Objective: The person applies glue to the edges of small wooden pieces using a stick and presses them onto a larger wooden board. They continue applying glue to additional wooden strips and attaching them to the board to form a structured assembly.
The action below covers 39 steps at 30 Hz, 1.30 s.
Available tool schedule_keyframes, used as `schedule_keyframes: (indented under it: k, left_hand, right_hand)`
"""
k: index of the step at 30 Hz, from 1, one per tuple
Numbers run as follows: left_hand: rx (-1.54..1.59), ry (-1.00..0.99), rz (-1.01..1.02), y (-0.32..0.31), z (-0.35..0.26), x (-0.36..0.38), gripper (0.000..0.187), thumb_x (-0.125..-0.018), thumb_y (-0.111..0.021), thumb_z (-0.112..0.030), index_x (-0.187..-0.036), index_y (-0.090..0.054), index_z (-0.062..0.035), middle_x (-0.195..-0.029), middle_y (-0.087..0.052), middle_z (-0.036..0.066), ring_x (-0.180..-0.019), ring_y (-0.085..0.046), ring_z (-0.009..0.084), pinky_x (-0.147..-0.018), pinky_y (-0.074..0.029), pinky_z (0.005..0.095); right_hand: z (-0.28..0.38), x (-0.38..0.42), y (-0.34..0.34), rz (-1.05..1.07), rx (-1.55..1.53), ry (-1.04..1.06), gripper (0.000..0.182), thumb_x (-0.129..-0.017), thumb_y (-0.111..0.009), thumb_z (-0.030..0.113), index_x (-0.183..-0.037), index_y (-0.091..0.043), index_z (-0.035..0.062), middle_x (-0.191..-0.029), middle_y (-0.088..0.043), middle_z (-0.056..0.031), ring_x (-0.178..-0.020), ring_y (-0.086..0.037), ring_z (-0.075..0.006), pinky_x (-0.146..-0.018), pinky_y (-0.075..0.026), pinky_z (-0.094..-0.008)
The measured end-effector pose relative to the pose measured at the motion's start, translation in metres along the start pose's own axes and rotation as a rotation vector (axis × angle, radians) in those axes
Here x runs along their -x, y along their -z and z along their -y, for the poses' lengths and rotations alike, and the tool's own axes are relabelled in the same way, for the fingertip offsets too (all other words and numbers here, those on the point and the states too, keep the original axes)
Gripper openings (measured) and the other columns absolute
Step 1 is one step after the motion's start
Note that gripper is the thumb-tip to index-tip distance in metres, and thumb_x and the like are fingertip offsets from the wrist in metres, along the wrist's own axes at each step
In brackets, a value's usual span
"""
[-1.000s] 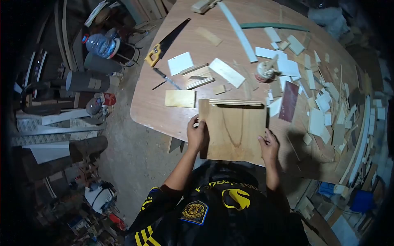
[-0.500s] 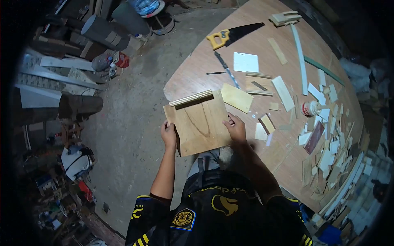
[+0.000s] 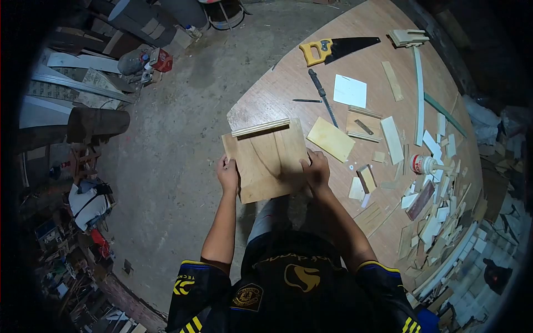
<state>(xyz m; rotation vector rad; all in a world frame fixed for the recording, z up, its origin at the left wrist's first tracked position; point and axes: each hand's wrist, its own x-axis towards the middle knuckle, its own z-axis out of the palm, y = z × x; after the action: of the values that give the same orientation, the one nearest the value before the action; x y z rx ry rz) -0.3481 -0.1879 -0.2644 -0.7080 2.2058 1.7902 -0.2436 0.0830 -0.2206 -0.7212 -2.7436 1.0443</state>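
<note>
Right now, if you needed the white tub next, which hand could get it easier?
Probably the right hand: it holds the wooden board by the edge nearer the white tub. The left hand holds the opposite edge, farther away.

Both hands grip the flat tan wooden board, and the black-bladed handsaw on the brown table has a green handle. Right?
Wrong colour: in the head view, the black-bladed handsaw on the brown table has a yellow handle. The left hand and right hand do grip the flat tan wooden board.
</note>
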Motion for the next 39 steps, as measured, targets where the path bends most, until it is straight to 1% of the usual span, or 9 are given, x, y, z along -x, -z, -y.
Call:
schedule_keyframes:
  k: [7,10,15,19,23,25,27,33,39]
  left_hand:
    - [-0.215,-0.145,-0.075,-0.040,-0.016,0.018,0.034,-0.088,-0.064,-0.018,-0.115,-0.062,0.0020,-0.101,-0.062,0.017,-0.090,-0.060,0.0265,-0.082,-0.047,0.0358]
    - [-0.563,-0.229,-0.080,-0.055,-0.030,0.028,0.040,-0.083,-0.068,-0.024,-0.116,-0.062,-0.0027,-0.097,-0.058,0.017,-0.095,-0.053,0.0341,-0.088,-0.040,0.0448]
    - [-0.767,-0.220,-0.100,-0.084,-0.045,0.040,0.046,-0.080,-0.070,-0.027,-0.119,-0.058,-0.0049,-0.099,-0.059,0.014,-0.101,-0.050,0.0344,-0.090,-0.036,0.0488]
    - [-0.886,-0.287,-0.129,-0.096,-0.087,0.064,0.048,-0.081,-0.069,-0.025,-0.122,-0.054,-0.0049,-0.104,-0.058,0.015,-0.102,-0.049,0.0354,-0.091,-0.034,0.0477]
    - [-0.721,-0.551,-0.155,-0.101,-0.071,0.039,0.039,-0.085,-0.063,-0.019,-0.120,-0.055,-0.0030,-0.106,-0.057,0.018,-0.102,-0.049,0.0362,-0.092,-0.036,0.0469]
    - [-0.541,-0.805,-0.101,-0.112,-0.068,0.025,0.033,-0.088,-0.057,-0.012,-0.120,-0.055,-0.0011,-0.107,-0.055,0.020,-0.105,-0.049,0.0374,-0.094,-0.038,0.0459]
    - [-0.534,-0.796,-0.077,-0.123,-0.074,0.022,0.029,-0.090,-0.054,-0.007,-0.118,-0.056,0.0013,-0.108,-0.054,0.020,-0.107,-0.050,0.0371,-0.094,-0.040,0.0443]
    - [-0.391,-0.763,-0.121,-0.141,-0.064,0.014,0.027,-0.092,-0.059,-0.011,-0.115,-0.059,0.0030,-0.112,-0.054,0.020,-0.107,-0.053,0.0342,-0.096,-0.041,0.0392]
    - [-0.479,-0.762,-0.145,-0.144,-0.065,0.012,0.026,-0.090,-0.062,-0.013,-0.109,-0.063,0.0042,-0.115,-0.057,0.017,-0.110,-0.051,0.0331,-0.098,-0.040,0.0399]
  right_hand:
    - [-0.014,-0.011,0.018,-0.068,0.090,-0.076,0.048,-0.076,-0.073,0.019,-0.122,-0.062,0.0134,-0.097,-0.058,-0.0099,-0.090,-0.057,-0.0306,-0.079,-0.048,-0.0405]
    - [-0.016,-0.018,0.029,-0.071,0.171,-0.171,0.048,-0.077,-0.073,0.020,-0.123,-0.061,0.0142,-0.098,-0.058,-0.0092,-0.090,-0.057,-0.0301,-0.079,-0.049,-0.0403]
    - [-0.023,-0.028,0.049,-0.082,0.275,-0.288,0.047,-0.077,-0.073,0.019,-0.123,-0.062,0.0147,-0.099,-0.059,-0.0087,-0.089,-0.058,-0.0301,-0.078,-0.049,-0.0404]
    - [-0.027,-0.030,0.052,-0.144,0.229,-0.145,0.047,-0.077,-0.072,0.019,-0.122,-0.062,0.0136,-0.098,-0.061,-0.0098,-0.089,-0.058,-0.0301,-0.078,-0.049,-0.0405]
    - [-0.020,-0.064,0.042,-0.148,-0.029,0.113,0.045,-0.077,-0.071,0.018,-0.121,-0.062,0.0115,-0.099,-0.063,-0.0106,-0.089,-0.058,-0.0304,-0.078,-0.048,-0.0403]
    - [-0.012,-0.089,0.038,-0.129,-0.013,0.049,0.044,-0.078,-0.070,0.017,-0.120,-0.063,0.0110,-0.099,-0.063,-0.0104,-0.089,-0.057,-0.0309,-0.079,-0.048,-0.0402]
    - [-0.012,-0.106,0.029,-0.110,0.002,-0.017,0.042,-0.079,-0.069,0.017,-0.120,-0.063,0.0104,-0.099,-0.063,-0.0103,-0.089,-0.057,-0.0314,-0.080,-0.047,-0.0401]
    - [-0.027,-0.132,0.003,-0.302,0.187,0.223,0.041,-0.079,-0.068,0.016,-0.119,-0.065,0.0108,-0.101,-0.064,-0.0081,-0.090,-0.054,-0.0296,-0.081,-0.045,-0.0394]
    - [-0.023,-0.135,-0.006,-0.351,0.187,0.228,0.023,-0.074,-0.070,0.010,-0.097,-0.070,0.0076,-0.097,-0.068,-0.0034,-0.086,-0.055,-0.0261,-0.079,-0.044,-0.0367]
